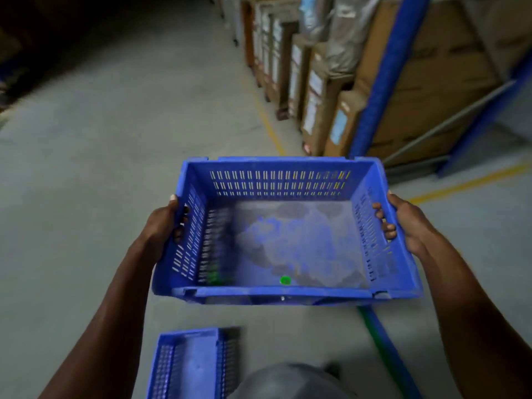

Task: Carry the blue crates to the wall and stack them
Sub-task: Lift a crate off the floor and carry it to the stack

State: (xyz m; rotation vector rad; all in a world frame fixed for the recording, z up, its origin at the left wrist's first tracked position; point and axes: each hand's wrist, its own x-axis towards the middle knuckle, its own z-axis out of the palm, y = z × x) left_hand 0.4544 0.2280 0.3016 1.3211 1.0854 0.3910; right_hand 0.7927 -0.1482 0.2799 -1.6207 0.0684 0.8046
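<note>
Blue crate (283, 180) between gripping left hand (164, 226), right hand (403, 226)

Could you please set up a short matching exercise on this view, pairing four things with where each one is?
Things:
1. held crate
2. second crate
3. green spot
4. cartons

Places:
A. lined up along the aisle's right side
B. on the floor, bottom of view
C. on the held crate's bottom, near its closest wall
D. between the left hand and right hand

Pairs: 1-D, 2-B, 3-C, 4-A
</note>
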